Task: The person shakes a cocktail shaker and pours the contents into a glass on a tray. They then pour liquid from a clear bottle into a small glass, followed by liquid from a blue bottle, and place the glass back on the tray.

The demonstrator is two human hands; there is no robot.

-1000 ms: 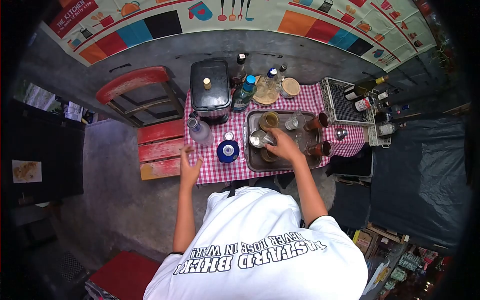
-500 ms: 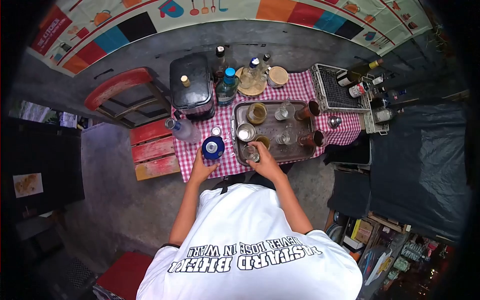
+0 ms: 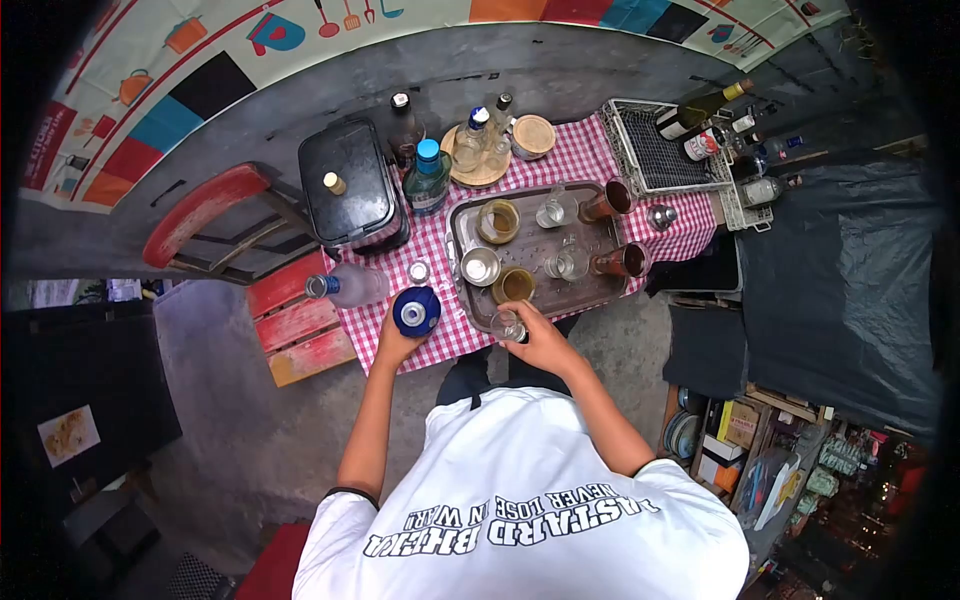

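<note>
My left hand [image 3: 396, 342] is wrapped round a blue bottle [image 3: 416, 312], seen from above with its mouth upward, at the front of the checked cloth. My right hand [image 3: 543, 342] grips a small clear glass [image 3: 507, 327] at the front edge of a brown tray [image 3: 458, 225]. Just behind the blue bottle lies a small white cap [image 3: 419, 271]. On the tray, a metal cup [image 3: 480, 266] and an amber glass [image 3: 513, 287] stand closest to my right hand. A second amber glass [image 3: 497, 221], clear glasses [image 3: 567, 264] and reddish-brown tumblers [image 3: 622, 260] are farther in.
A frosted bottle [image 3: 350, 286] leans at the left, beside a black lidded bin [image 3: 350, 180]. Behind the tray are a teal-capped bottle [image 3: 427, 180] and a wooden board [image 3: 478, 172] with bottles. A wire basket [image 3: 650, 180] with bottles and a small metal piece [image 3: 661, 216] sit right.
The view has shifted and turned slightly. The small glass in my right hand appears a little nearer to me, at the tray's front edge. My left hand still holds the blue bottle.
</note>
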